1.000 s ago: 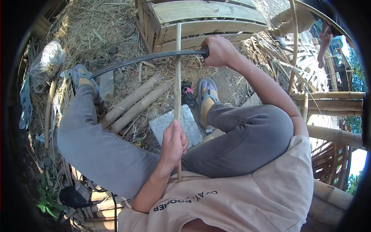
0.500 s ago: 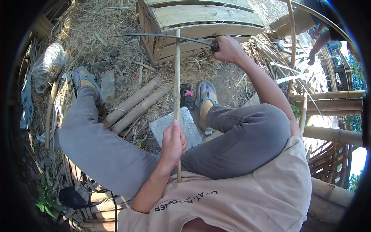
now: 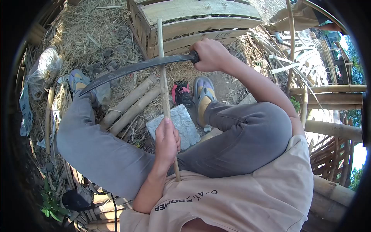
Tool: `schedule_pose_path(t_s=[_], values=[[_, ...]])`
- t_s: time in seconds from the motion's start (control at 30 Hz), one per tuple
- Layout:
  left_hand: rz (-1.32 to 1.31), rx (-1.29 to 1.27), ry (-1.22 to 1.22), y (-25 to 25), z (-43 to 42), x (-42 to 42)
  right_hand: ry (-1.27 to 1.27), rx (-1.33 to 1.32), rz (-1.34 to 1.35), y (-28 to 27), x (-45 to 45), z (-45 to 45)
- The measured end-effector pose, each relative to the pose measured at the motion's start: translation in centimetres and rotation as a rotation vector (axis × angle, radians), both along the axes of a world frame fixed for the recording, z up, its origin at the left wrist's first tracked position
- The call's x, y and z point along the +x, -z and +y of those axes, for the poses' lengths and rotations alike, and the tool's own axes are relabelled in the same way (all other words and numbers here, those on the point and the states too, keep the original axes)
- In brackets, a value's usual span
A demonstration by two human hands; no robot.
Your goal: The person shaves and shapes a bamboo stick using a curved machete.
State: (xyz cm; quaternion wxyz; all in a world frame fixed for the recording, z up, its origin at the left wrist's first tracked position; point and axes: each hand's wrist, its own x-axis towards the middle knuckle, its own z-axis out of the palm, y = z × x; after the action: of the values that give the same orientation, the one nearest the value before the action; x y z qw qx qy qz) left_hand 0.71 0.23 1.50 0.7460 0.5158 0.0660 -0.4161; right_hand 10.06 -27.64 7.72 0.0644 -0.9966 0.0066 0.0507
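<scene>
My left hand [image 3: 167, 141] is closed around a pale wooden stick [image 3: 164, 81] below its middle. The stick stands lengthwise in front of me, its lower end against my shirt near my waist. In my closed right hand [image 3: 211, 55] is the black handle of a machete with a long curved dark blade [image 3: 131, 68]. That blade lies across the upper part of the stick, its tip reaching left over my shin. Whether the edge touches or cuts into the wood, I cannot tell.
Ahead stands a slatted wooden crate [image 3: 205, 26]. A pale stone block [image 3: 179, 125], two bamboo poles [image 3: 133, 104] and a pink-and-black item [image 3: 181, 92] lie between my legs. A plastic bag [image 3: 44, 69] is at left, bamboo rails [image 3: 332, 92] at right. Another person [image 3: 295, 17] is at upper right.
My right hand has come nearer and leftward with the machete, whose blade now shows its broad side and sits lower along the stick. The stick's top has tilted left.
</scene>
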Motion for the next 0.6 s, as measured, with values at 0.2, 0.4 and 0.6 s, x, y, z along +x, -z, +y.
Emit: schedule_pose_path(t_s=[0.2, 0.4, 0.6], values=[[0.031, -0.027, 0.0, -0.2, 0.0, 0.1, 0.05, 0.024, -0.08, 1.9, 0.2, -0.4], [0.063, -0.052, 0.001, -0.9, 0.1, 0.0, 0.25, 0.003, -0.05, 2.0, 1.9, -5.4], [-0.189, 0.058, 0.02, 1.1, 0.3, -0.6, 0.216, 0.086, -0.062, 0.9, 1.2, -4.5]])
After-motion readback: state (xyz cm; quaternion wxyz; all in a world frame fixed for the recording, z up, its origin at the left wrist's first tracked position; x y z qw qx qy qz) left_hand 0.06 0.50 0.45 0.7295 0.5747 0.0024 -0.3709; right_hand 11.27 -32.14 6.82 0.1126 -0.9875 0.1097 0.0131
